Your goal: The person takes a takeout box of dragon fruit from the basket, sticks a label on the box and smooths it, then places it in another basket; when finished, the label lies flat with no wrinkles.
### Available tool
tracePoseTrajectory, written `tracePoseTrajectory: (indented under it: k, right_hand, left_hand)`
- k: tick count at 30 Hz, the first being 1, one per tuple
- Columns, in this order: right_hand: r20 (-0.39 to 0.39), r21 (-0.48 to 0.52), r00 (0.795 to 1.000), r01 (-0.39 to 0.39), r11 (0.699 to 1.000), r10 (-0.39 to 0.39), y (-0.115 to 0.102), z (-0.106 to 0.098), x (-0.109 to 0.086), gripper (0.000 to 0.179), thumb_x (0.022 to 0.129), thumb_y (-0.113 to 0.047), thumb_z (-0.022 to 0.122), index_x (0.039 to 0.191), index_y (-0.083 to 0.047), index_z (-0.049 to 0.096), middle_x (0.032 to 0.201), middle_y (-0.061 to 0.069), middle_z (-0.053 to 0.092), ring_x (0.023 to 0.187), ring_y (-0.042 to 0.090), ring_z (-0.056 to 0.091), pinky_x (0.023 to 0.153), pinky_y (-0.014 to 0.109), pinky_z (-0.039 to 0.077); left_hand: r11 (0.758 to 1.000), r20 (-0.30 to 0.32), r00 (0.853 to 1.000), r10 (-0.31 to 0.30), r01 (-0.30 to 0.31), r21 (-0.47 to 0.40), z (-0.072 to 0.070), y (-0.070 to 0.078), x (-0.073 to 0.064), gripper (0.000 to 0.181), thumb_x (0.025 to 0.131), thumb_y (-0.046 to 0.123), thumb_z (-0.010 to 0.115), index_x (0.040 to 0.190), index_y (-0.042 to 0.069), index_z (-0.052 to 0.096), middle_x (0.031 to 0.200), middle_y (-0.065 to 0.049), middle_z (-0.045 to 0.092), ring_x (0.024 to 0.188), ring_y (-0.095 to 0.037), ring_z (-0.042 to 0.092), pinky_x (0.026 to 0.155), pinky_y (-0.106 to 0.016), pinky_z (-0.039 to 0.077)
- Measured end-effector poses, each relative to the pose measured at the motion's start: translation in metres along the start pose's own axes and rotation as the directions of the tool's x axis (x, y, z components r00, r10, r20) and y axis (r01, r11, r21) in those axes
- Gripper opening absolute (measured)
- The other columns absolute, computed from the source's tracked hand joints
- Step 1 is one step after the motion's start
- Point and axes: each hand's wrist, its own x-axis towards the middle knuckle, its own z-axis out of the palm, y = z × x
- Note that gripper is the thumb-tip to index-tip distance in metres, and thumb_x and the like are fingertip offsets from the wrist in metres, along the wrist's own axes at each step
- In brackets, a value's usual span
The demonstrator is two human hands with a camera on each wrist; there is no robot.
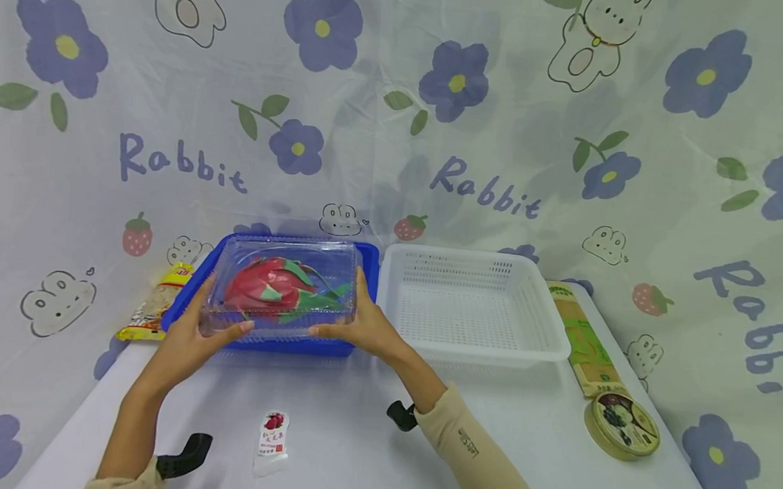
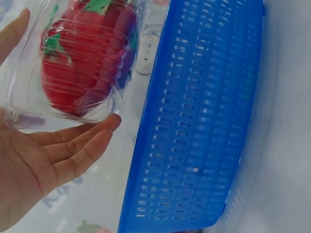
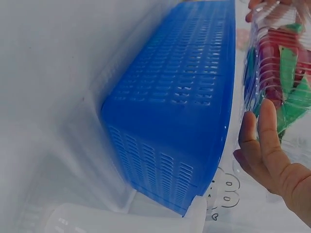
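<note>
A clear plastic clamshell box (image 1: 285,250) with a red and green dragon fruit (image 1: 270,286) inside is held up in front of and over the blue basket (image 1: 370,273). My left hand (image 1: 190,341) grips its left end, thumb on the near side and fingers curving under it in the left wrist view. At the opposite end my right hand (image 1: 364,324) holds the box the same way, its fingertips (image 3: 267,114) against the ribbed plastic. The box looks closed. What lies in the blue basket is mostly hidden behind it.
A white basket (image 1: 472,345) stands right of the blue one. A yellow snack bag (image 1: 156,306) lies at the left. On the right are a green and tan packet (image 1: 579,339) and a round tin (image 1: 623,426). A dragon fruit label (image 1: 273,438) lies on the white table (image 1: 335,433) in front.
</note>
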Motion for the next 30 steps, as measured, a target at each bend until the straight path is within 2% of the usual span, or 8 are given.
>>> tracePoseTrajectory:
  k: [4,6,8,9,14,16,25,30]
  right_hand:
    - [-0.002,-0.014,1.0,-0.004,1.0,0.004,0.001,0.0,-0.004,0.136,0.071,-0.057,0.084,0.157,-0.032,-0.018,0.151,0.018,0.045,0.129,0.032,0.054,0.111,0.058,0.037]
    - [-0.001,-0.008,1.0,-0.006,1.0,0.006,0.001,0.0,-0.005,0.135,0.072,-0.055,0.084,0.156,-0.032,-0.019,0.136,0.022,0.058,0.117,0.033,0.062,0.109,0.057,0.04]
    - [-0.003,-0.004,1.0,-0.009,1.0,0.009,0.001,0.0,-0.008,0.135,0.072,-0.054,0.084,0.157,-0.032,-0.019,0.131,0.023,0.06,0.113,0.033,0.064,0.108,0.057,0.041]
    - [-0.008,-0.006,1.0,-0.011,1.0,0.011,0.0,0.0,-0.009,0.135,0.072,-0.053,0.084,0.157,-0.031,-0.018,0.14,0.022,0.055,0.119,0.031,0.062,0.11,0.058,0.039]
    - [-0.008,0.026,1.0,-0.017,1.0,0.017,0.0,-0.001,-0.016,0.135,0.072,-0.051,0.086,0.157,-0.032,-0.018,0.143,0.023,0.053,0.109,0.028,0.067,0.107,0.056,0.043]
    - [-0.012,0.021,1.0,-0.019,1.0,0.019,0.0,-0.001,-0.02,0.135,0.072,-0.051,0.085,0.157,-0.031,-0.018,0.15,0.022,0.045,0.117,0.03,0.063,0.108,0.057,0.042]
    - [-0.034,-0.01,0.999,-0.025,1.0,0.024,0.0,-0.004,-0.034,0.135,0.072,-0.05,0.086,0.156,-0.033,-0.018,0.165,0.013,0.015,0.146,0.036,0.032,0.112,0.06,0.034]
    - [-0.038,-0.001,0.999,-0.007,1.0,0.007,0.001,-0.006,-0.042,0.135,0.073,-0.05,0.086,0.157,-0.031,-0.017,0.165,0.013,0.019,0.146,0.036,0.032,0.112,0.061,0.034]
  left_hand:
    - [1.0,0.006,1.0,-0.005,0.005,0.003,0.002,0.0,-0.003,0.104,0.092,0.048,0.065,0.158,0.032,-0.013,0.158,-0.037,0.013,0.135,-0.065,0.025,0.094,-0.079,0.033]
    - [1.0,0.005,1.0,-0.005,0.005,0.005,0.003,0.001,-0.005,0.104,0.092,0.048,0.066,0.158,0.032,-0.013,0.158,-0.036,0.012,0.135,-0.066,0.024,0.094,-0.079,0.033]
    - [1.0,0.004,1.0,-0.004,0.004,0.005,0.004,0.001,-0.006,0.104,0.092,0.047,0.066,0.158,0.031,-0.013,0.159,-0.036,0.011,0.135,-0.066,0.024,0.095,-0.079,0.033]
    - [1.0,0.003,1.0,-0.002,0.002,0.004,0.005,0.001,-0.007,0.104,0.092,0.047,0.066,0.158,0.031,-0.012,0.159,-0.036,0.011,0.135,-0.066,0.023,0.095,-0.08,0.032]
    - [1.0,0.003,1.0,0.0,0.0,-0.004,0.008,0.003,-0.012,0.105,0.091,0.046,0.067,0.159,0.031,-0.012,0.159,-0.035,0.01,0.137,-0.066,0.021,0.095,-0.08,0.031]
    - [1.0,0.008,1.0,-0.01,0.01,-0.012,0.01,0.004,-0.014,0.105,0.091,0.046,0.067,0.158,0.032,-0.013,0.159,-0.035,0.009,0.137,-0.066,0.019,0.096,-0.081,0.029]
    - [0.997,0.016,1.0,0.02,-0.019,-0.076,0.018,0.007,-0.022,0.104,0.092,0.04,0.068,0.157,0.037,-0.014,0.162,-0.031,0.0,0.141,-0.064,0.01,0.099,-0.083,0.022]
    - [0.997,0.012,0.999,0.032,-0.031,-0.077,0.023,0.009,-0.026,0.105,0.092,0.039,0.069,0.158,0.033,-0.012,0.163,-0.029,-0.001,0.142,-0.063,0.01,0.099,-0.082,0.022]
